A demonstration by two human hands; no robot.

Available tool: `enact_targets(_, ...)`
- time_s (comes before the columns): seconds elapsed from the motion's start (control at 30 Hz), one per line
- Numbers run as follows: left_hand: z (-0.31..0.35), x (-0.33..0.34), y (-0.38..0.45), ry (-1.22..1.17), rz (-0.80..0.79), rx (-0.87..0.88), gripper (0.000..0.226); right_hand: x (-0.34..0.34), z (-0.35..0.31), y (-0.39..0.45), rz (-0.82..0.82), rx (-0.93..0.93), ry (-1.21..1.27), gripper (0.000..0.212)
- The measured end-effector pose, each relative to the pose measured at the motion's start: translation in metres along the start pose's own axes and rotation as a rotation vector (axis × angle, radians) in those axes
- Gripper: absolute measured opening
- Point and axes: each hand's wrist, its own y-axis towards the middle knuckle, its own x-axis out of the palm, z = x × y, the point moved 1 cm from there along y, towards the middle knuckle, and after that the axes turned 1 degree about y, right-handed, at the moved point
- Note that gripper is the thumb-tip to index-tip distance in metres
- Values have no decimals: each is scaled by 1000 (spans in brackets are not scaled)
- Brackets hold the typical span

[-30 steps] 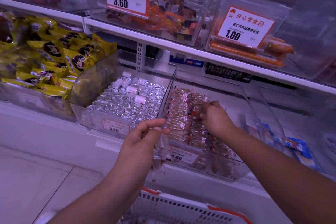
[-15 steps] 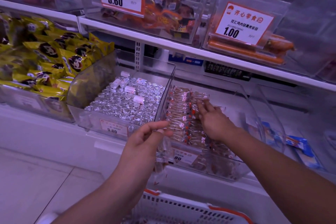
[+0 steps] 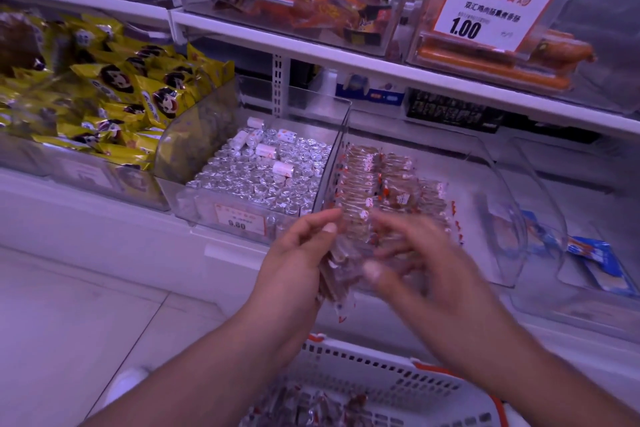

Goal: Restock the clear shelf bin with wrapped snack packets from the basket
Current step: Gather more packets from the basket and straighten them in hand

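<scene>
My left hand (image 3: 298, 263) grips an upright stack of clear-wrapped brown snack packets (image 3: 341, 274) in front of the clear shelf bin (image 3: 502, 218). My right hand (image 3: 433, 274) is blurred by motion right beside the stack, fingers spread, thumb and fingertips at the packets. Rows of the same packets (image 3: 374, 177) fill the bin's left half, while its right half is bare. A white basket with orange trim (image 3: 381, 367) sits below my arms, with more packets (image 3: 311, 406) inside.
A bin of silver foil sweets (image 3: 263, 180) adjoins on the left, then yellow packets (image 3: 121, 97). Another clear bin with blue packets (image 3: 595, 260) stands to the right. The upper shelf (image 3: 346, 59) overhangs, carrying bins with price tags. Pale floor (image 3: 86, 322) lies at the lower left.
My right hand has come back out of the bin to the stack in my left hand. The left hand with the stack has barely moved.
</scene>
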Motion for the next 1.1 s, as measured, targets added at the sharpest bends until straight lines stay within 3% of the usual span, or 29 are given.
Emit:
enact_targets(0.1,-15,5,-14,102,-34,-1,18,20,1,-34,-120,-5,-68,63)
enact_targets(0.2,-30,9,-30,91,-65,-85,20,23,3,-48,-87,17,-40,59)
enact_targets(0.33,-42,7,-38,45,-10,-203,32,27,6,-66,-184,72,-112,60)
enact_targets(0.4,-43,5,-37,39,-11,-221,27,29,10,-63,-180,113,-97,51)
enact_targets(0.5,-46,7,-31,20,-31,-209,34,20,26,-56,-114,304,175,36)
enact_targets(0.57,-47,9,-28,-9,-57,-191,38,13,35,-52,-96,392,378,44)
enact_targets(0.67,-48,9,-26,-53,-115,-173,33,7,42,-49,-121,424,531,44)
enact_targets(0.8,-48,9,-24,-10,-167,-191,36,6,48,-51,23,598,693,26)
enact_targets(0.97,-52,8,-24,168,-48,-24,33,5,51,-55,197,775,957,25)
enact_targets(1.1,-66,13,-28,285,77,32,36,31,41,-61,191,894,1125,18)
